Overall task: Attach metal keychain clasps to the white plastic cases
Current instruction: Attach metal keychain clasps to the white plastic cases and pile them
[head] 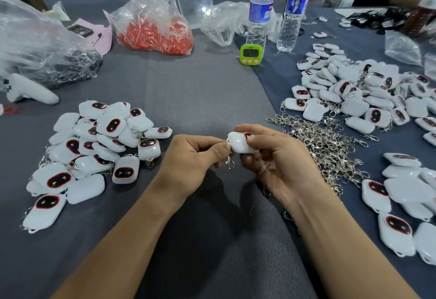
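- A white case (240,144) is gripped in the curled fingers and thumb of the right hand (278,157), just above the worktop (207,91), well in front of the green timer (250,54) and nearer the person.
- A metal clasp (230,163) is pinched at its ring end by the left hand (195,154), right against the case's left corner; its hook end hangs below the fingers.
- The step is best done with the case steadied by the right hand while the ring is worked through the corner loop. Whether it is through already cannot be told, as the joint is hidden by the left thumb.
- The case is seen as a small, rounded, glossy white shell, with a dark red-rimmed oval just showing under the right thumb.
- Loose clasps (325,138) are heaped to the right of the timer and nearer the person; a pile of cases (94,147), some with clasps showing, is laid to its left.
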Tool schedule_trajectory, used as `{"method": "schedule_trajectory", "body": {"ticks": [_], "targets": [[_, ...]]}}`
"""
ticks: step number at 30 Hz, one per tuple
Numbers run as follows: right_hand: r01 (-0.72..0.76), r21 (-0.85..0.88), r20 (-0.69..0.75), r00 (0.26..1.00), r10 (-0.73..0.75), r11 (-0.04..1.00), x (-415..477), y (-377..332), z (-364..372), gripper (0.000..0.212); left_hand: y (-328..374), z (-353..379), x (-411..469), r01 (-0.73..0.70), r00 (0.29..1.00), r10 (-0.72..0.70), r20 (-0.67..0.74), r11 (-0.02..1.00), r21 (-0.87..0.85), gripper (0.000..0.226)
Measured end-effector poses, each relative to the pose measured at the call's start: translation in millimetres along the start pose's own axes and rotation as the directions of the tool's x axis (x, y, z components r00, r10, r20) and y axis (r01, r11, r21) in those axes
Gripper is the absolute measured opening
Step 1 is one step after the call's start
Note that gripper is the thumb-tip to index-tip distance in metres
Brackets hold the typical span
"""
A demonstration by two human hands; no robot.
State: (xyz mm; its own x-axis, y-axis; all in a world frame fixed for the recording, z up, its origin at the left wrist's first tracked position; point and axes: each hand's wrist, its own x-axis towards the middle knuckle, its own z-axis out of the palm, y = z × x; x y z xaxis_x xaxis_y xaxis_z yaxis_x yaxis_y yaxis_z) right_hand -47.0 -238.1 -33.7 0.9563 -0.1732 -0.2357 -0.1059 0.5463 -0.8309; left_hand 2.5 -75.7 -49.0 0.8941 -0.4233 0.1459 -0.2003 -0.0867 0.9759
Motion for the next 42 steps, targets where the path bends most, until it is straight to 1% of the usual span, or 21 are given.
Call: {"method": "schedule_trajectory", "body": {"ticks": [2, 5, 7, 9, 10, 11, 12, 14, 16, 20, 22, 25, 27, 29, 31, 32, 34, 36, 37, 40, 42], "targets": [[0.024, -0.059, -0.031, 0.999, -0.026, 0.998, -1, 1, 1, 0.030, 0, -7, 1, -0.104, 0.994, 0.104, 0.016, 0.958, 0.269, 0.020], [0.061, -0.183, -0.061, 0.995, -0.074, 0.981, -1, 6, 4, 0.028, 4, -13, 1, -0.307, 0.947, 0.288, 0.143, 0.680, 0.665, 0.025], [0.082, -0.241, -0.077, 0.992, -0.103, 0.967, -1, 9, 6, 0.028, 5, -11, 2, -0.401, 0.900, 0.374, 0.226, 0.502, 0.767, 0.027], [0.083, -0.253, -0.098, 0.989, -0.111, 0.964, 0, 10, 7, 0.027, 3, -8, 1, -0.422, 0.878, 0.415, 0.239, 0.437, 0.794, 0.026], [0.076, -0.237, -0.108, 0.989, -0.104, 0.968, 0, 10, 6, 0.026, 3, -7, 1, -0.396, 0.889, 0.407, 0.208, 0.459, 0.795, 0.026], [0.067, -0.206, -0.114, 0.989, -0.092, 0.976, 0, 8, 6, 0.025, 1, -6, 0, -0.347, 0.916, 0.372, 0.154, 0.537, 0.769, 0.024], [0.057, -0.163, -0.117, 0.990, -0.077, 0.985, 0, 6, 5, 0.025, -1, -5, 0, -0.273, 0.950, 0.302, 0.083, 0.668, 0.692, 0.021], [0.040, -0.089, -0.112, 0.993, -0.050, 0.995, 0, 3, 3, 0.025, -3, -4, 1, -0.085, 0.996, 0.090, 0.005, 0.916, 0.392, 0.018], [0.033, -0.060, -0.096, 0.995, -0.039, 0.998, 0, 1, 2, 0.026, -3, -1, 2, 0.037, 0.999, -0.038, 0.007, 0.987, 0.154, 0.026], [0.047, -0.034, -0.054, 0.997, -0.049, 0.998, 0, 1, 3, 0.033, 2, 8, -1, 0.163, 0.985, -0.157, 0.065, 0.981, -0.101, 0.025], [0.068, -0.022, -0.036, 0.997, -0.068, 0.997, -1, 1, 4, 0.036, 3, 8, -2, 0.159, 0.986, -0.153, 0.061, 0.980, -0.123, 0.026], [0.106, -0.074, -0.050, 0.993, -0.110, 0.992, -1, 3, 4, 0.035, 4, 0, -1, -0.029, 1.000, 0.029, 0.004, 0.967, 0.252, 0.024], [0.131, -0.150, -0.069, 0.987, -0.143, 0.980, -1, 5, 4, 0.033, 7, -5, -1, -0.180, 0.981, 0.188, 0.038, 0.833, 0.524, 0.024], [0.164, -0.250, -0.069, 0.980, -0.186, 0.954, -1, 8, 8, 0.033, 8, -6, -1, -0.292, 0.947, 0.294, 0.127, 0.634, 0.716, 0.029], [0.200, -0.331, -0.064, 0.970, -0.233, 0.922, -1, 11, 11, 0.032, 6, -6, 0, -0.341, 0.923, 0.339, 0.182, 0.501, 0.795, 0.025], [0.205, -0.340, -0.070, 0.968, -0.242, 0.918, -1, 11, 11, 0.033, 4, -5, -1, -0.333, 0.924, 0.341, 0.172, 0.498, 0.801, 0.024], [0.179, -0.273, -0.102, 0.972, -0.213, 0.945, 0, 11, 10, 0.033, -1, -4, -2, -0.241, 0.958, 0.280, 0.069, 0.647, 0.723, 0.023], [0.130, -0.156, -0.126, 0.981, -0.150, 0.979, 3, 10, 8, 0.032, -5, -3, -1, -0.100, 0.989, 0.144, -0.044, 0.848, 0.521, 0.020], [0.103, -0.095, -0.131, 0.985, -0.115, 0.990, 4, 10, 8, 0.031, -6, -2, -1, -0.044, 0.994, 0.082, -0.074, 0.908, 0.416, 0.020], [0.040, 0.042, -0.111, 0.993, -0.035, 0.998, 7, 10, 5, 0.032, -5, 4, 1, 0.049, 0.989, -0.033, -0.146, 0.993, 0.109, 0.009], [0.022, 0.070, -0.093, 0.996, -0.015, 0.997, 8, 11, 5, 0.033, -2, 7, 0, 0.050, 0.981, -0.057, -0.188, 0.998, -0.044, 0.017]]}}
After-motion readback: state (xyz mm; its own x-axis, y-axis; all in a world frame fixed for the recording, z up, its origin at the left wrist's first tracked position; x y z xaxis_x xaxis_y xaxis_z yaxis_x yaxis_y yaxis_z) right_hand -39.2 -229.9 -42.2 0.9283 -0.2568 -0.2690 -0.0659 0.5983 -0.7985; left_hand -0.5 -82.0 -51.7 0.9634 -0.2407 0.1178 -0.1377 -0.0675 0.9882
